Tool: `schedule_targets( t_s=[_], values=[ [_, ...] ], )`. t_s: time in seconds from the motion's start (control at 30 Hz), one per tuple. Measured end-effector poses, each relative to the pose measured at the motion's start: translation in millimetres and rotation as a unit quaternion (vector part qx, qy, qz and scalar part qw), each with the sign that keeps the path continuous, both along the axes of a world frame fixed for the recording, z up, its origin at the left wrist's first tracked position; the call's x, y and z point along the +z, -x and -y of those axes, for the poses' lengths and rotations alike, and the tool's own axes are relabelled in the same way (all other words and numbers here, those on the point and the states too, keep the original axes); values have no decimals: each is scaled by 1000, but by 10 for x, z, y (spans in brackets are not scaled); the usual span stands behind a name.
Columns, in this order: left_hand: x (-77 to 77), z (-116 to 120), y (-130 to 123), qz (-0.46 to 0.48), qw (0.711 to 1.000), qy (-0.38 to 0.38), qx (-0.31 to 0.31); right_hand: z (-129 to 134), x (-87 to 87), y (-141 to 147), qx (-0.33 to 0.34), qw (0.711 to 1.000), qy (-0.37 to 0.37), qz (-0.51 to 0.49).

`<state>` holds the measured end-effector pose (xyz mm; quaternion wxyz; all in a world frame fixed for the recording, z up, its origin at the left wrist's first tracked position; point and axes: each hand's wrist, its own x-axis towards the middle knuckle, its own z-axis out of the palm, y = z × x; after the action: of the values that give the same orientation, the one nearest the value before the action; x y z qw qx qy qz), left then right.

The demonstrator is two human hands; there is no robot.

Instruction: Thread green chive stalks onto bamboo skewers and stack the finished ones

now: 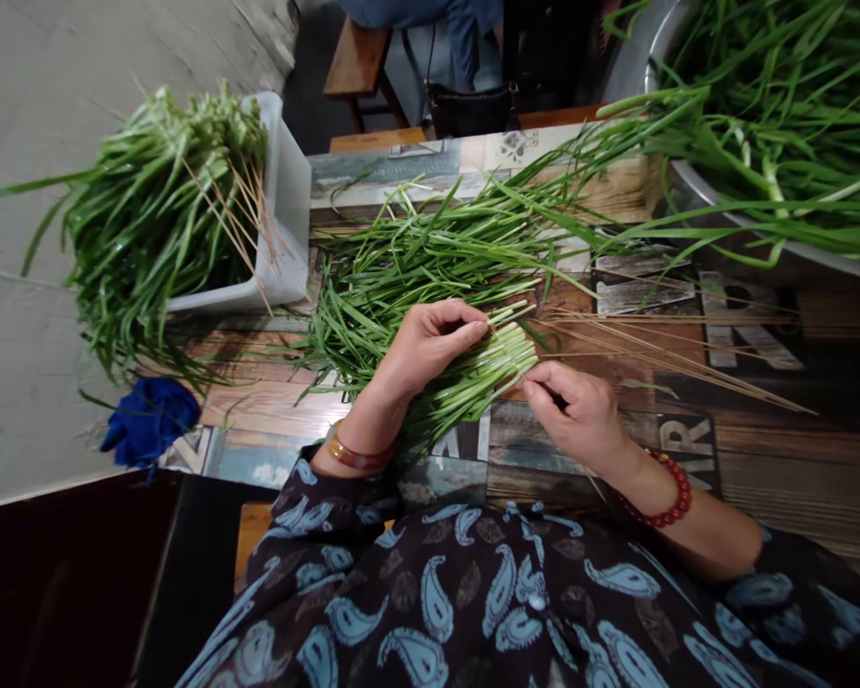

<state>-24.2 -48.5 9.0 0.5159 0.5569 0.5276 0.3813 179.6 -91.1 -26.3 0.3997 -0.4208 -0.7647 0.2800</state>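
Note:
A row of garlic chives (pixel 505 355) lies side by side in front of me, pale stem ends toward the right. My left hand (pixel 434 344) is closed, thumb and finger pinching chive stems at the row's far side. At the near side, my right hand (pixel 577 411) is closed in a pinch by the stem ends. A thin stick, apparently a bamboo skewer, shows below that hand; its other end is hidden among the stems. Beyond the left hand spreads a loose pile of chives (pixel 437 239). Several bamboo skewers (pixel 688 358) lie on the table to the right.
At the left stands a white plastic bin (pixel 290 210) heaped with skewered chives (pixel 164 182). A large metal basin (pixel 702 186) full of chives stands at the far right. Blue gloves (pixel 150 420) lie at the table's left edge. Beyond the table are a wooden stool (pixel 358 62) and a seated person.

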Motion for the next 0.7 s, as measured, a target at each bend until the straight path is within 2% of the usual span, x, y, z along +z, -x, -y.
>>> schedule_targets(
  t_s=[0.7],
  values=[
    [7,5,-18,-9,1000,-14,-1,8,-36,-2,-1,1000,-5,13]
  ],
)
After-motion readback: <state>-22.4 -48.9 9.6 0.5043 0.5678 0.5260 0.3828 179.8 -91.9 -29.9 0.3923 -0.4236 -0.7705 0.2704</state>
